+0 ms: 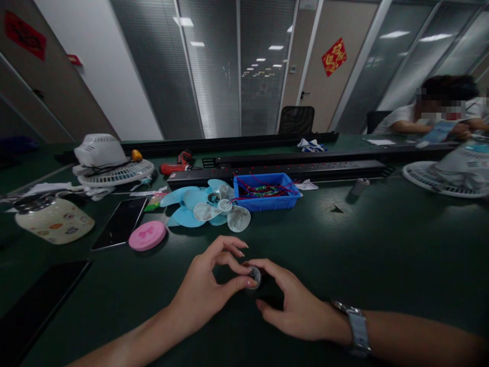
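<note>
A small grey metal cylinder, its ringed end face up, is between my hands over the dark green table. My left hand pinches the rim of that end with its thumb and a finger; another finger is raised clear of it. My right hand, with a watch at the wrist, curves round the right side. Its forefinger reaches the cylinder's far edge, while the thumb stays apart on the near side. The cylinder's lower body and my other right fingers are hidden. A similar-looking metal cylinder stands farther off to the right.
Ahead are fan blades, a blue bin of wires and circuit boards, and long black metal profiles. Leftward lie a pink round case, a tablet, a pot and a red drill. A person sits far right.
</note>
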Available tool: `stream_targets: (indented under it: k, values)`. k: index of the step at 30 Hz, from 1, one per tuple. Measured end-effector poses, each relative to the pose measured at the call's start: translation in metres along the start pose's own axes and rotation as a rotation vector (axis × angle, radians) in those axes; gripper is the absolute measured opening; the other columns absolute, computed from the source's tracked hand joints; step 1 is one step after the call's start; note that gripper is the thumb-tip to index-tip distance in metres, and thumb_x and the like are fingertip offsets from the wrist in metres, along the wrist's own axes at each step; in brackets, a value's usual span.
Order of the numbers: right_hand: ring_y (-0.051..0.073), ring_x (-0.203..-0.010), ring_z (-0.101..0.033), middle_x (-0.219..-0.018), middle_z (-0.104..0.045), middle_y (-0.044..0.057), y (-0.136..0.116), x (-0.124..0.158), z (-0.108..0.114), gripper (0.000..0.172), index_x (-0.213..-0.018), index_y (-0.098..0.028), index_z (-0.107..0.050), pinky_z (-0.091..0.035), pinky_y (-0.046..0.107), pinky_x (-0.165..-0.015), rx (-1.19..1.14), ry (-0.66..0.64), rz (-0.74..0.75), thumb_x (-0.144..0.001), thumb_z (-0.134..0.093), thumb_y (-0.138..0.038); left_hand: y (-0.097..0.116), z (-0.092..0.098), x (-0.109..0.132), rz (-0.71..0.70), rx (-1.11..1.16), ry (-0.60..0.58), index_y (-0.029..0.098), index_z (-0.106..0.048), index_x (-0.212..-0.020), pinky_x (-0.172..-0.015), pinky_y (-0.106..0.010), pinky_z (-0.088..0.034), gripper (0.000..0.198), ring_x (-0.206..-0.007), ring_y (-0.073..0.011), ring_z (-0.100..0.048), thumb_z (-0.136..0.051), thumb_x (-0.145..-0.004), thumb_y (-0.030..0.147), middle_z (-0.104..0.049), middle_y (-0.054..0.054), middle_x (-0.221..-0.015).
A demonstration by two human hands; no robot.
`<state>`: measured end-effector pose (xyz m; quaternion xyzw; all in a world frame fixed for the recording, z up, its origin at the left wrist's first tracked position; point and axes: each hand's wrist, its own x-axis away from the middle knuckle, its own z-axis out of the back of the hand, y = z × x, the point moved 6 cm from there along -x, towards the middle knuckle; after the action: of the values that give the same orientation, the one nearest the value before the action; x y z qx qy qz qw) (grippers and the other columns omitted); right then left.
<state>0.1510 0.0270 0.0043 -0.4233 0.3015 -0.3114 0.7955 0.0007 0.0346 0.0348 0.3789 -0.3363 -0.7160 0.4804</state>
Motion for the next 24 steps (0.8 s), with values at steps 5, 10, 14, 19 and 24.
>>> stream_targets:
  k: [5,10,14,19,24]
  values:
    - [0.022,-0.114,-0.057,-0.125,-0.058,0.009,0.004,0.0,-0.001,0.062,-0.131,-0.021,-0.046,-0.046,0.039,-0.099,0.024,0.014,-0.015,-0.072,-0.061,-0.007,0.001,-0.008,0.001,0.028,0.102,-0.096,0.025,-0.055,-0.116,-0.096,-0.038,-0.048,0.039,-0.105,-0.0203,-0.064,-0.068,-0.08,0.021,-0.072,-0.002,-0.104]
    - [0.021,-0.119,-0.053,-0.131,-0.054,0.007,0.003,0.001,0.001,0.062,-0.132,-0.024,-0.044,-0.044,0.039,-0.103,-0.017,0.062,-0.013,-0.075,-0.061,-0.008,0.001,-0.013,0.001,0.023,0.142,-0.168,0.026,-0.048,-0.124,-0.103,-0.039,-0.042,0.044,-0.114,-0.0199,-0.061,-0.062,-0.084,0.017,-0.072,-0.001,-0.105]
    - [0.019,-0.116,-0.054,-0.126,-0.057,0.007,-0.001,0.003,0.014,0.048,-0.128,-0.024,-0.047,-0.044,0.039,-0.103,-0.036,0.222,0.005,-0.083,-0.059,-0.014,-0.005,-0.011,0.005,-0.011,0.124,-0.098,0.028,-0.046,-0.126,-0.106,-0.039,-0.039,0.049,-0.122,-0.0213,-0.054,-0.067,-0.082,0.022,-0.064,-0.004,-0.122]
    - [0.02,-0.112,-0.057,-0.118,-0.063,0.006,-0.01,0.0,0.017,0.037,-0.121,-0.025,-0.057,-0.047,0.038,-0.097,-0.002,0.225,0.096,-0.085,-0.063,-0.019,-0.022,-0.019,0.016,-0.022,0.097,-0.056,0.028,-0.038,-0.133,-0.104,-0.043,-0.043,0.082,-0.127,-0.0283,-0.048,-0.083,-0.064,0.031,-0.05,-0.01,-0.137]
    - [0.019,-0.11,-0.06,-0.111,-0.068,0.004,-0.012,-0.009,0.013,0.029,-0.108,-0.028,-0.068,-0.049,0.037,-0.096,-0.024,0.237,0.11,-0.081,-0.068,-0.019,-0.032,-0.032,0.019,0.011,0.118,-0.12,0.028,-0.037,-0.13,-0.101,-0.044,-0.047,0.064,-0.116,-0.0251,-0.059,-0.072,-0.076,0.025,-0.061,-0.008,-0.123]
